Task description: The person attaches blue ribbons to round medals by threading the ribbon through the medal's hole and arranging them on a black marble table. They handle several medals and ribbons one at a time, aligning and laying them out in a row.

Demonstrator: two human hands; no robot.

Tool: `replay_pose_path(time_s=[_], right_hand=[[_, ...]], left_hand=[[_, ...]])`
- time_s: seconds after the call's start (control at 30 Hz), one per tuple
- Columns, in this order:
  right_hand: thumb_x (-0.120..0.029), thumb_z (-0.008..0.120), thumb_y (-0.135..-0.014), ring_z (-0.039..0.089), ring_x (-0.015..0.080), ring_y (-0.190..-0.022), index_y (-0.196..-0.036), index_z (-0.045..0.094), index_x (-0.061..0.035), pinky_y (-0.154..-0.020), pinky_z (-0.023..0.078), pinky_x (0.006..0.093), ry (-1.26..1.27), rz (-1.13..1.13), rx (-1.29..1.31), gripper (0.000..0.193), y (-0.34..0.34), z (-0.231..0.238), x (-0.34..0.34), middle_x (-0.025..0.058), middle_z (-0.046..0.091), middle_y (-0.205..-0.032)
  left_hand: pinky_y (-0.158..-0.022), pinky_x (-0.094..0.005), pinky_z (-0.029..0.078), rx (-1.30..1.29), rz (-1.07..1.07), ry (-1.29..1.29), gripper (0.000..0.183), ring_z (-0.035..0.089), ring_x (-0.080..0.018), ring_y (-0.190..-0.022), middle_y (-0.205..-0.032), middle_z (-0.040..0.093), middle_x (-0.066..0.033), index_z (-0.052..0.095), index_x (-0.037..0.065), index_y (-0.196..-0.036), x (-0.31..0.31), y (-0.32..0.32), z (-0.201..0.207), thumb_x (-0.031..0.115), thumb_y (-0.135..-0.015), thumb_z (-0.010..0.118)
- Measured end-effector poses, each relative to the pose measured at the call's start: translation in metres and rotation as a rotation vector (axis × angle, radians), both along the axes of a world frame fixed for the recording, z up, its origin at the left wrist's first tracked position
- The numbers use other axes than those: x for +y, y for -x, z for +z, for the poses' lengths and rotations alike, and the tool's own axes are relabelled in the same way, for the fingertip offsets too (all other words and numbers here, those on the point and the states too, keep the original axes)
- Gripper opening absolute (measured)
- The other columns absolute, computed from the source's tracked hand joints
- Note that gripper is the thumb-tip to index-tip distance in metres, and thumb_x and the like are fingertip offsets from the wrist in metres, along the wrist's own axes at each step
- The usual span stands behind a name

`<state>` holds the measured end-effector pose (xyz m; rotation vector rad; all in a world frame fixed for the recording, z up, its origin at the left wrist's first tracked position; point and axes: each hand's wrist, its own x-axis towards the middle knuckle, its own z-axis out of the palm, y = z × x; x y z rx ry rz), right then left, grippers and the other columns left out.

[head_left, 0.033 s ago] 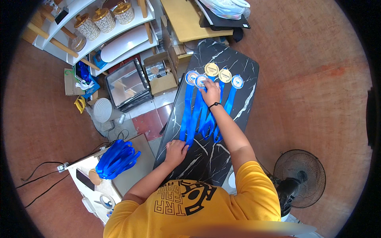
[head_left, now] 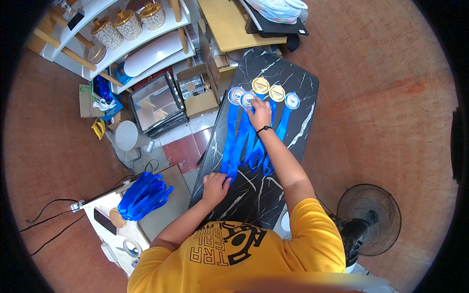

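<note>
Several medals on blue ribbons lie in a row on a black marble-patterned table. My right hand (head_left: 261, 115) is closed at the lower edge of a white-and-blue medal (head_left: 247, 100), fingertips on its face. This medal's blue ribbon (head_left: 240, 141) runs toward me, and my left hand (head_left: 216, 188) pinches its near end at the table's left side. Left of it lies another white-and-blue medal (head_left: 236, 95). Beyond are two gold-faced medals, one farther back (head_left: 261, 86) and another gold medal (head_left: 277, 93) beside it. A white-and-blue medal (head_left: 291, 100) lies rightmost. My right hand partly hides the middle ribbons.
A bundle of blue ribbons (head_left: 145, 196) rests on the lower-left side table, near a phone (head_left: 104, 221) and a tape roll (head_left: 131, 248). A black fan (head_left: 369, 219) stands at right. White shelves (head_left: 166, 24) with jars and a framed panel (head_left: 157, 103) stand at left.
My left hand has shifted very slightly at the ribbon's near end. The right hand and the medals look the same.
</note>
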<state>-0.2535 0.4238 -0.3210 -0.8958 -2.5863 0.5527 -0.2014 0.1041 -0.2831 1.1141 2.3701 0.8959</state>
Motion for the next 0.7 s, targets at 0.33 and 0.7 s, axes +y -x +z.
replay_pose_path(time_s=[0.33, 0.7], right_hand=[[-0.020, 0.079, -0.072, 0.056, 0.0323, -0.105, -0.111, 0.070, -0.0136, -0.091, 0.046, 0.0431, -0.029, -0.040, 0.026, 0.041, 0.008, -0.005, 0.002, 0.0042, 0.062, -0.128], [-0.021, 0.079, -0.071, 0.056, 0.0326, -0.106, -0.110, 0.070, -0.0134, -0.091, 0.046, 0.0433, -0.012, -0.036, 0.014, 0.040, 0.009, -0.003, 0.003, 0.0047, 0.062, -0.127]], left_hand=[[-0.078, -0.0416, 0.036, -0.092, -0.025, -0.002, 0.023, 0.058, -0.0264, -0.074, -0.071, 0.063, -0.0074, 0.069, 0.008, -0.087, -0.008, 0.014, 0.009, 0.031, -0.088, 0.067], [-0.070, -0.0434, 0.045, -0.244, 0.317, 0.078, 0.029, 0.062, -0.0290, -0.075, -0.069, 0.062, -0.0104, 0.065, 0.006, -0.084, -0.019, 0.015, -0.001, 0.032, -0.079, 0.078]])
